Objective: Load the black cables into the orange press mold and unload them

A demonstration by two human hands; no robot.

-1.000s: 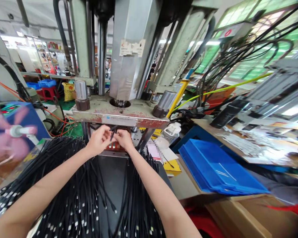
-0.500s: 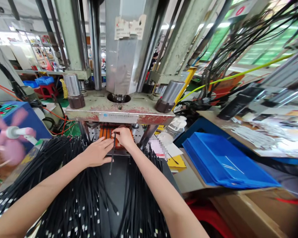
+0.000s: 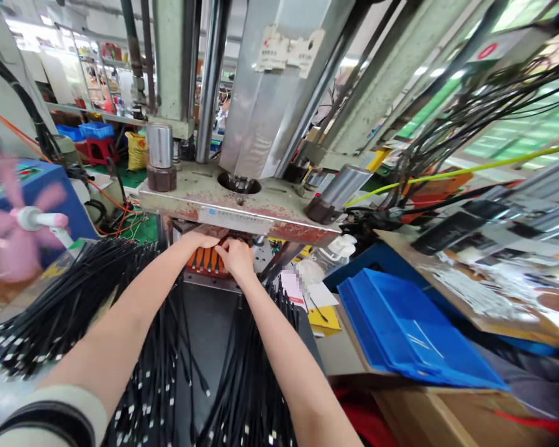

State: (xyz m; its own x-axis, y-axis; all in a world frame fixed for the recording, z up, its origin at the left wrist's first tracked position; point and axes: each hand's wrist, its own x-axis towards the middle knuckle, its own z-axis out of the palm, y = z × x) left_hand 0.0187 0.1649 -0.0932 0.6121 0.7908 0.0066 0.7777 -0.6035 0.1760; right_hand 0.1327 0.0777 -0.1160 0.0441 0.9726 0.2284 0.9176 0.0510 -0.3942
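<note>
Two hands: the person's left hand (image 3: 209, 239) has moved from near the block's front to its far side; the right hand (image 3: 237, 257) is at its right part, fingers bent. Whether either grips a strand cannot be told.
Orange block: the slotted block (image 3: 205, 277) lies under and just before the fingers, more of its front uncovered than half a second ago.
Dark strands: several short dark ends (image 3: 217, 267) show in its slots; the strand that hung toward the person no longer does, so the work now sits at the block itself.
Press plate: the worn plate (image 3: 181, 202) stands above the hands.
Black cables: bundles (image 3: 84, 292) lie nearer the person than the hands, on the table (image 3: 198, 323).
</note>
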